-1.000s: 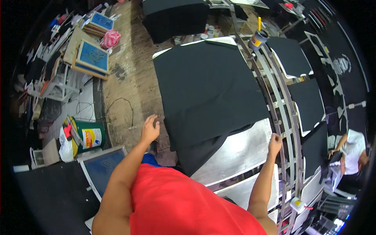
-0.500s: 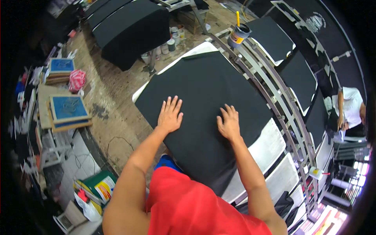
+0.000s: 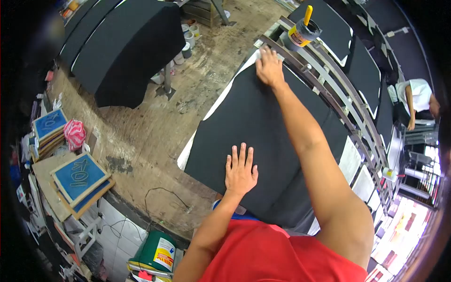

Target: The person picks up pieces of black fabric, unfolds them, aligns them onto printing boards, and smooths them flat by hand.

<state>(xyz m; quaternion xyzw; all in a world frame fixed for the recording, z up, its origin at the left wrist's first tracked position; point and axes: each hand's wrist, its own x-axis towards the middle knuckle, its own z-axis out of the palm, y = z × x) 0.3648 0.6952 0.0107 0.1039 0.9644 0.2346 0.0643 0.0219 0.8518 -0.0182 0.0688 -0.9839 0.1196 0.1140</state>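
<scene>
A sheet of black fabric (image 3: 221, 131) is spread over a white board (image 3: 218, 104), whose edge shows along the left side. My left hand (image 3: 241, 171) lies flat on the near part of the fabric, fingers spread and nothing held. With the arm stretched forward, my right hand (image 3: 270, 67) rests at the far corner of the fabric, its fingers extended over the corner near the metal rail. The fabric has soft creases toward its near right side.
Just beyond the right hand, a tub (image 3: 300, 35) with a yellow handle stands on the metal rail (image 3: 329, 82). Framed blue screens (image 3: 80, 176) are stacked at left, near a green bucket (image 3: 162, 254). Another black-covered table (image 3: 131, 47) stands far left. A person in white (image 3: 416, 96) is at right.
My right hand has reached forward from the middle of the fabric to its far corner. The left hand still lies flat on the fabric. The view has shifted.
</scene>
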